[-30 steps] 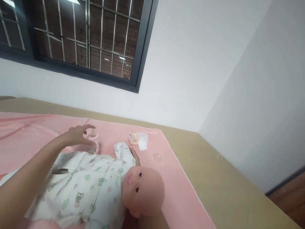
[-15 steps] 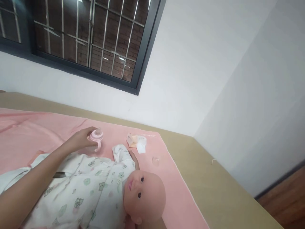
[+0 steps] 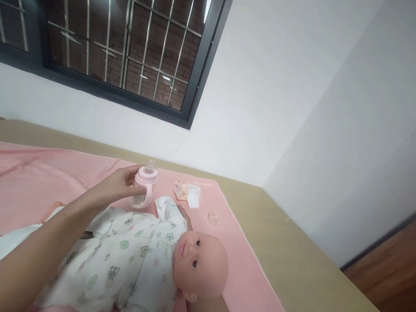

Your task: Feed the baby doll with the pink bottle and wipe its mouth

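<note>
A baby doll (image 3: 139, 255) in a white patterned suit lies on its back, its bald head toward the right. Beyond its body, my left hand (image 3: 126, 184) closes around a clear baby bottle with a pink collar (image 3: 147, 175), pink handle and clear nipple. The bottle stands almost upright; whether its base touches the cloth I cannot tell. My right forearm passes under the doll's head from the bottom edge. Part of my right hand (image 3: 185, 216) comes out beyond the doll's shoulder, curled against its sleeve; the rest is hidden beneath the doll.
A pink cloth (image 3: 237, 255) covers much of the tan surface (image 3: 286, 260). Near the bottle lie a crumpled white and orange wrapper (image 3: 188, 193) and a small clear dome-shaped cap (image 3: 212, 218). Behind are a white wall and a barred window (image 3: 130, 52).
My left hand has brought the bottle to the right and tipped it more upright, so its clear body now shows. The view has shifted slightly; the doll, wrapper and cap stay put.
</note>
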The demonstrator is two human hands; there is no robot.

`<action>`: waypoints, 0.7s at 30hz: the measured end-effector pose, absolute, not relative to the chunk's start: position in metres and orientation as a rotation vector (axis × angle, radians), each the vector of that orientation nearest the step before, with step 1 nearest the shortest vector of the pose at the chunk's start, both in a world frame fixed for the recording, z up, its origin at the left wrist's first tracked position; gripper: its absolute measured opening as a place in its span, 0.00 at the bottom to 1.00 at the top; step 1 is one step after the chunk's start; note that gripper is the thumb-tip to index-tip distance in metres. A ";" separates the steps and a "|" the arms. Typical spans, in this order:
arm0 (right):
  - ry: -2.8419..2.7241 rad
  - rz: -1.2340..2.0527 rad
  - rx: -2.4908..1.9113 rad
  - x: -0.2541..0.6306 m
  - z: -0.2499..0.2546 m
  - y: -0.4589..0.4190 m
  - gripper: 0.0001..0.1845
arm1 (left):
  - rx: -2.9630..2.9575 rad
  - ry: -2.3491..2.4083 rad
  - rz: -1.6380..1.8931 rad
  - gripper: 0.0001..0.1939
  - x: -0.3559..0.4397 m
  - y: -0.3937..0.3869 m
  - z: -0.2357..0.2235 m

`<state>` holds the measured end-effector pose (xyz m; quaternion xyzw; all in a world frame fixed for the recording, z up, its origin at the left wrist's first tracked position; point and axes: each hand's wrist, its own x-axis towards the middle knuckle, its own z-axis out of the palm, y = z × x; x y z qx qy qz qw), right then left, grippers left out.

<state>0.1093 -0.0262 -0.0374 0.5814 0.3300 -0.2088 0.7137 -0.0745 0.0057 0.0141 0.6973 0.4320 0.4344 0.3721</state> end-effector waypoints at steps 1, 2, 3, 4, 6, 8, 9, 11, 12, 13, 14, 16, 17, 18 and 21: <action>0.693 -0.503 1.263 0.110 -0.040 -0.024 0.24 | 1.802 1.106 1.090 0.26 -0.074 0.003 0.017; 0.692 -0.510 1.266 0.111 -0.043 -0.022 0.23 | 1.817 1.085 1.054 0.27 -0.073 0.000 0.019; 0.695 -0.511 1.286 0.111 -0.044 -0.022 0.21 | 1.827 1.054 1.017 0.27 -0.073 -0.003 0.021; 0.691 -0.500 1.320 0.111 -0.045 -0.022 0.17 | 1.840 1.023 0.988 0.29 -0.072 -0.006 0.024; 0.675 -0.473 1.390 0.108 -0.045 -0.024 0.18 | 1.893 1.005 0.973 0.32 -0.071 -0.013 0.027; 0.671 -0.483 1.427 0.104 -0.042 -0.025 0.28 | 1.999 1.048 0.991 0.32 -0.069 -0.021 0.030; 0.670 -0.464 1.433 0.102 -0.041 -0.026 0.31 | 2.064 1.094 0.981 0.32 -0.067 -0.026 0.031; 0.678 -0.427 1.445 0.099 -0.037 -0.026 0.32 | 2.183 1.206 0.897 0.32 -0.064 -0.036 0.032; 0.682 -0.427 1.455 0.099 -0.035 -0.027 0.32 | 2.232 1.254 0.844 0.31 -0.063 -0.040 0.033; 0.693 -0.416 1.469 0.100 -0.033 -0.028 0.31 | 2.282 1.279 0.796 0.30 -0.062 -0.044 0.034; 0.744 -0.402 1.492 0.102 -0.032 -0.029 0.29 | 2.335 1.277 0.759 0.29 -0.062 -0.046 0.034; 1.013 -0.367 1.578 0.112 -0.033 -0.036 0.21 | 2.451 1.207 0.694 0.24 -0.062 -0.047 0.034; 1.209 -0.334 1.633 0.119 -0.036 -0.040 0.15 | 2.510 1.163 0.656 0.23 -0.063 -0.046 0.034; 1.414 -0.294 1.687 0.126 -0.039 -0.045 0.09 | 2.565 1.128 0.610 0.23 -0.064 -0.044 0.033; 1.781 -0.197 1.749 0.143 -0.052 -0.055 0.04 | 2.689 1.063 0.511 0.24 -0.066 -0.038 0.029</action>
